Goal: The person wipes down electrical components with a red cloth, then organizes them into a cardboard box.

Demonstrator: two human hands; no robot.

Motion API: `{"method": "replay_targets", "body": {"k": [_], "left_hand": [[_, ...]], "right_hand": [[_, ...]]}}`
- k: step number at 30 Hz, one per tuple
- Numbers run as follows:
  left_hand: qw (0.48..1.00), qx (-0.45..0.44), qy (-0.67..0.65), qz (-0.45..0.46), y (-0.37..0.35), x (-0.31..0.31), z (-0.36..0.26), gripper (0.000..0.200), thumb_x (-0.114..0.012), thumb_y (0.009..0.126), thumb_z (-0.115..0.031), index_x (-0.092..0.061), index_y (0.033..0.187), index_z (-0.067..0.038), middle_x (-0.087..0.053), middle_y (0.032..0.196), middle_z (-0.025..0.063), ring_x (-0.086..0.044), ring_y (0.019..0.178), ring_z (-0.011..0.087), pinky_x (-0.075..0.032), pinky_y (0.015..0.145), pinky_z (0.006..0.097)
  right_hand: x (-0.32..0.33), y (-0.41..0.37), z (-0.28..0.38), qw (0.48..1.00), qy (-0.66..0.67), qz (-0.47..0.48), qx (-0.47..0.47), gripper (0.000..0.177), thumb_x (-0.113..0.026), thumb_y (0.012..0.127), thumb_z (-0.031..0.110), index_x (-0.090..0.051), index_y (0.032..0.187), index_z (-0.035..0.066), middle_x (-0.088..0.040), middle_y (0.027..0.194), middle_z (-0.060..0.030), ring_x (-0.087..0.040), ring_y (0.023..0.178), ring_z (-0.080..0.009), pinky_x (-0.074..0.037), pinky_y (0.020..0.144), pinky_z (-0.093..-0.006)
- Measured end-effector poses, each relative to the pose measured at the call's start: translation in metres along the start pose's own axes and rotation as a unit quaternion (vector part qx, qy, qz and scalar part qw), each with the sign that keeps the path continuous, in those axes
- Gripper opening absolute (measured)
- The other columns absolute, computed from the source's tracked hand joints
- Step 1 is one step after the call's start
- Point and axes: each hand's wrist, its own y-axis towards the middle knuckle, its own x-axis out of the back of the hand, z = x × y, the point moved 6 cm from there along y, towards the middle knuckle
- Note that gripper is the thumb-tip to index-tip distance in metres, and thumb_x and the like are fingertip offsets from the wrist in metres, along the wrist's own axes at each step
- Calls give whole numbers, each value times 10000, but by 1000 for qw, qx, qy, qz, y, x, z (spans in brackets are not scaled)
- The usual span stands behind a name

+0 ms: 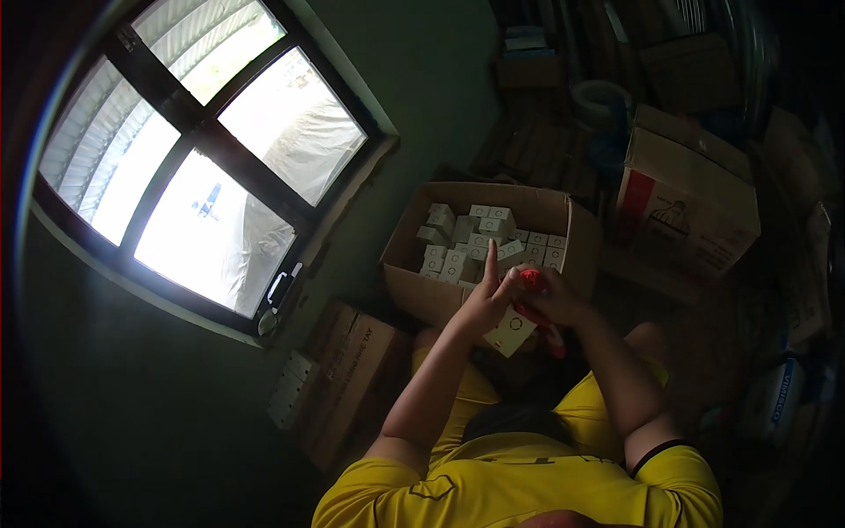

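Observation:
My left hand [483, 304] is raised over my lap at the near side of a cardboard carton [422, 290]. Its index finger points up and its thumb is stretched toward the red thing; the other fingers are hidden. My right hand [562, 299] is closed around a red hand tool [532, 281], whose rounded end shows by the left thumb, with more red below the palm. I cannot tell its kind. Just under both hands is a cream box-shaped block [513, 332] with a dark circle on its face. Inside the carton lie several similar pale blocks [456, 267], stacked unevenly.
A closed carton [691, 198] with a red panel stands right of the open one. Another brown box [352, 365] sits to the left, beside a pale perforated piece [290, 387]. A bright window [207, 150] fills the upper left. Stored goods [603, 101] crowd the dark back.

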Motion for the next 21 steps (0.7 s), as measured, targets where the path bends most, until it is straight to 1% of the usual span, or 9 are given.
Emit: {"method": "replay_targets", "body": {"k": [2, 6, 8, 11, 13, 14, 17, 18, 21], "left_hand": [[998, 55, 16, 3, -6, -8, -13, 804, -417, 1052, -446, 72, 1573, -79, -588, 1238, 208, -535, 1211, 252, -408, 1002, 316], [993, 73, 87, -35, -2, -8, 27, 776, -362, 1057, -474, 49, 1575, -67, -592, 1246, 234, -567, 1165, 247, -422, 988, 308], [987, 108, -112, -27, -6, -9, 46, 759, -352, 1050, -503, -2, 1582, -90, -583, 1269, 261, -576, 1165, 267, -426, 1002, 336], [922, 164, -350, 12, -5, -1, 66, 692, -332, 1033, -564, -158, 1563, -154, -588, 1273, 275, -589, 1178, 320, -428, 1037, 427], [874, 57, -480, 50, -18, -1, 46, 678, -342, 1028, -570, -208, 1542, -148, -592, 1273, 260, -589, 1179, 342, -420, 1051, 455], [868, 41, -493, 43, -21, -4, 41, 681, -377, 1028, -539, -218, 1524, -100, -566, 1316, 231, -555, 1223, 341, -413, 1062, 492], [877, 7, -478, -51, -14, -21, 77, 572, -399, 1046, -456, -299, 1494, -114, -551, 1332, 178, -563, 1204, 324, -415, 1059, 507], [844, 40, -532, -50, -15, -34, 81, 502, -462, 1039, -395, -401, 1414, -67, -590, 1264, 160, -564, 1202, 302, -430, 1051, 501], [837, 11, -546, -31, -22, -57, 72, 412, -503, 1032, -336, -473, 1321, -45, -586, 1258, 138, -570, 1190, 268, -464, 1024, 464]], "right_hand": [[7, -2, 9, 998, -66, -3, -18, 370, -748, 881, 238, -629, 1171, 40, -675, 1088, -79, -630, 1016, -146, -516, 893, -318], [17, 4, -33, 994, -106, 8, 1, 357, -775, 859, 245, -647, 1124, 42, -682, 1039, -67, -632, 987, -131, -519, 857, -314], [14, 3, -15, 995, -97, 9, 17, 358, -785, 851, 248, -650, 1112, 46, -682, 1016, -65, -632, 973, -128, -518, 850, -314], [26, -6, 18, 988, -128, -72, 36, 350, -785, 857, 261, -652, 1106, 53, -674, 1015, -64, -634, 954, -123, -520, 847, -310], [38, -3, -1, 988, -27, -149, -14, 361, -781, 865, 261, -640, 1121, 50, -664, 1025, -62, -631, 940, -122, -521, 842, -311], [43, -3, -11, 982, 25, -185, -41, 366, -780, 868, 261, -633, 1128, 48, -658, 1029, -61, -629, 934, -121, -522, 839, -311], [48, 0, -12, 959, 108, -260, -6, 428, -788, 863, 276, -603, 1158, 27, -642, 1050, -57, -617, 930, -119, -519, 837, -296], [49, 4, -17, 957, 142, -253, -22, 494, -798, 848, 305, -580, 1178, 10, -634, 1065, -62, -604, 939, -122, -514, 828, -291], [53, 9, -28, 946, 124, -300, 8, 514, -797, 844, 336, -582, 1176, 8, -635, 1068, -60, -607, 921, -124, -511, 815, -291]]}}
